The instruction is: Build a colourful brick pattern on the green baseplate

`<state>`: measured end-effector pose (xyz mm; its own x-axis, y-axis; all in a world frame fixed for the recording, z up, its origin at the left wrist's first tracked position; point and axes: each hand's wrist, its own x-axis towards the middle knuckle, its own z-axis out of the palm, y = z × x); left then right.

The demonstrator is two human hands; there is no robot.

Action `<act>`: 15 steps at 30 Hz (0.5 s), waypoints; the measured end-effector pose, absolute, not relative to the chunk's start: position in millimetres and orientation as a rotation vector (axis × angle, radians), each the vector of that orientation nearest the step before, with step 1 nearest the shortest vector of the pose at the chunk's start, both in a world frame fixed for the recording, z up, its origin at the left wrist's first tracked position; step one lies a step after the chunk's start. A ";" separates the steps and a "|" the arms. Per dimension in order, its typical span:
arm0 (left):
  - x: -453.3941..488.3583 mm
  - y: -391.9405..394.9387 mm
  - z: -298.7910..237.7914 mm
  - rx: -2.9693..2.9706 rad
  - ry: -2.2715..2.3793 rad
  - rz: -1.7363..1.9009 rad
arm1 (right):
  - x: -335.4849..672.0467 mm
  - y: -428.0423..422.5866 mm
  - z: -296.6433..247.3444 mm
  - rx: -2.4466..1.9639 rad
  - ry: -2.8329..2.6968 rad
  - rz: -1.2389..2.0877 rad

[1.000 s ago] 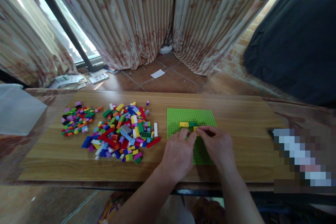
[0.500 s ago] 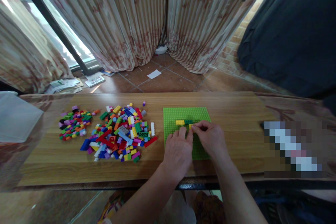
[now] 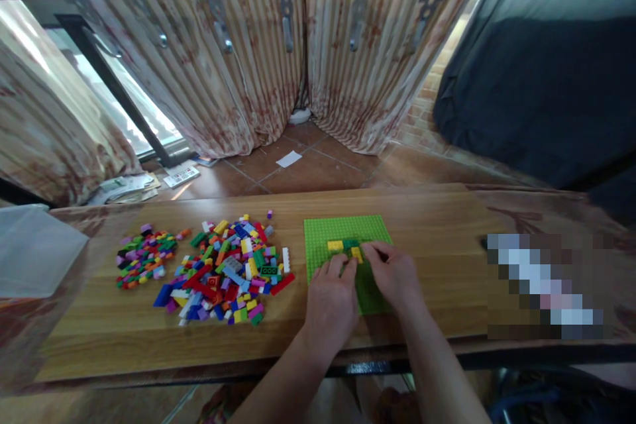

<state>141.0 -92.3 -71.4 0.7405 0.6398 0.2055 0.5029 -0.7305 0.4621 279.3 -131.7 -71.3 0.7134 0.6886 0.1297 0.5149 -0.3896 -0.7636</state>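
Observation:
A green baseplate (image 3: 314, 228) lies on the wooden table. On it sit a yellow brick (image 3: 335, 246) and a dark green brick (image 3: 350, 243) side by side in a row. Just below the green one, a second yellow brick (image 3: 356, 254) stands at an angle to that row. My left hand (image 3: 332, 291) rests over the plate, its fingers bent and its fingertips against the lower end of this angled brick. Close by on the right is my right hand (image 3: 395, 275), thumb and forefinger pinched together beside the brick; anything between them is hidden.
A large heap of mixed bricks (image 3: 231, 271) lies left of the plate, with a smaller pile of little bricks (image 3: 144, 255) beyond it. A translucent bin (image 3: 37, 252) stands at the far left. On the right is a pixelated object (image 3: 541, 285).
The view has tilted up, bringing a dark bar into the top. My right fingertips have drawn slightly right of the angled yellow brick, which now shows more fully.

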 end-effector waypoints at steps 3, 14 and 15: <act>135.1 -88.5 -71.6 2.331 0.849 0.675 | 283.8 -133.3 -68.5 -2.013 -0.760 0.260; 118.6 -68.0 -54.3 1.957 0.920 0.941 | 272.7 -132.2 -67.2 -2.032 -0.943 0.212; 119.2 -69.9 -55.4 1.960 0.889 0.939 | 273.0 -131.8 -70.3 -2.059 -0.986 0.213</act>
<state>119.2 -69.9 -55.4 0.4841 0.8225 0.2985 0.2524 -0.4579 0.8524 273.0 -131.8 -70.3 0.6782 0.7114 0.1844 0.5719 -0.3534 -0.7403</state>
